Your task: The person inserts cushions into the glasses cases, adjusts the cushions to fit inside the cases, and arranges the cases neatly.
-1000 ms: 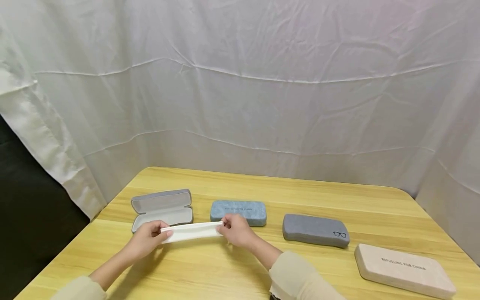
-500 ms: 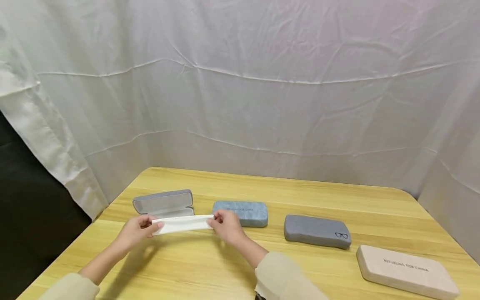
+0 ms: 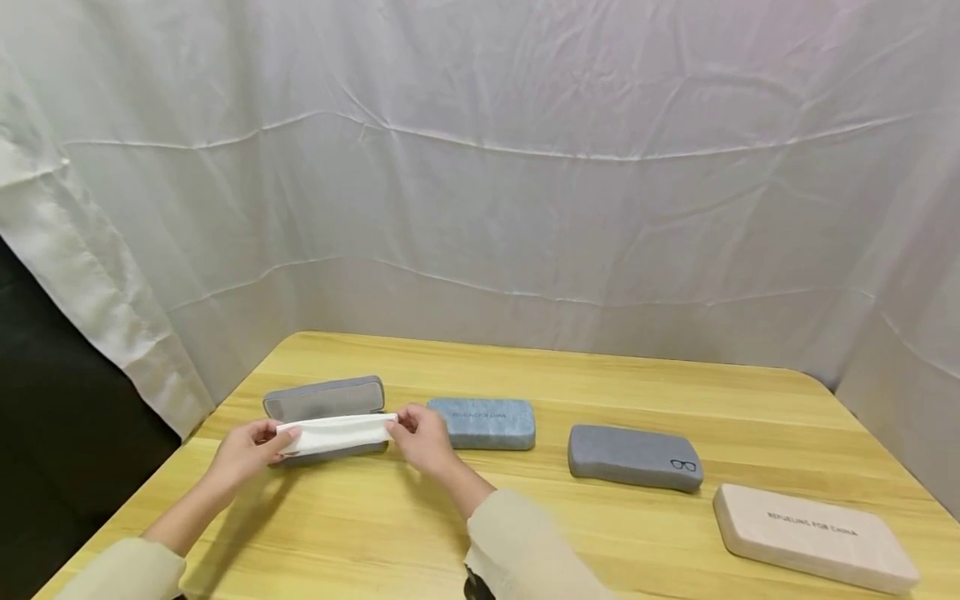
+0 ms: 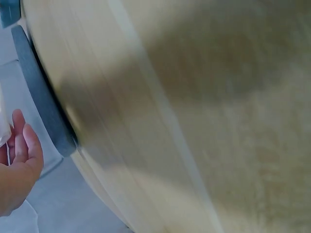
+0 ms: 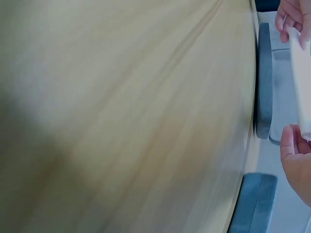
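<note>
A folded strip of white cloth [image 3: 337, 432] is stretched level between my two hands, over an open grey glasses case [image 3: 324, 402]. My left hand [image 3: 242, 458] pinches its left end between thumb and fingers; my right hand [image 3: 427, 442] pinches the right end. The cloth covers most of the case's lower half, whose front edge shows beneath it. Whether cloth and case touch, I cannot tell. The right wrist view has the cloth [image 5: 302, 82] held at both ends, beside the case [image 5: 264, 82]. Only the cloth's edge shows in the left wrist view, by the left fingers [image 4: 32, 145].
Right of the open case lies a closed blue glasses case [image 3: 482, 423]. Farther right are a closed grey case [image 3: 634, 458] with a glasses print and a closed beige case [image 3: 816, 537]. They rest on a wooden table [image 3: 450, 533], with a white curtain [image 3: 480, 208] behind.
Both hands have carried the cloth left and away from the person, from in front of the open case to over its lower half. The cases stay put.
</note>
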Motion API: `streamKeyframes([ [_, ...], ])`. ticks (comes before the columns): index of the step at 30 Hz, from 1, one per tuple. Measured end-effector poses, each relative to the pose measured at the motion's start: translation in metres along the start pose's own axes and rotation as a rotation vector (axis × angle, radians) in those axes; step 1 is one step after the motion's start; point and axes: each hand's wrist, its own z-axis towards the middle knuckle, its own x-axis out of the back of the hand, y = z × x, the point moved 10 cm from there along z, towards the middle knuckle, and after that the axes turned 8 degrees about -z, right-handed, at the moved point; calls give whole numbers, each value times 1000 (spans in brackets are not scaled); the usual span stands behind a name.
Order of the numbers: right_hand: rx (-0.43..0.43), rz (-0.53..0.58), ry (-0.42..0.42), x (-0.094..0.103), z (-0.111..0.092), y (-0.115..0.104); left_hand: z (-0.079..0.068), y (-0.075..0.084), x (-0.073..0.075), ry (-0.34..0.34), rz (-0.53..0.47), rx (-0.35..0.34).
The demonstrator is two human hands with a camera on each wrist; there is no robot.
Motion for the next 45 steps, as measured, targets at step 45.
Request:
streamKeyframes([
  [45,-47,-210,-37,-19,2,-4,0,-2,4,82,191,-85],
])
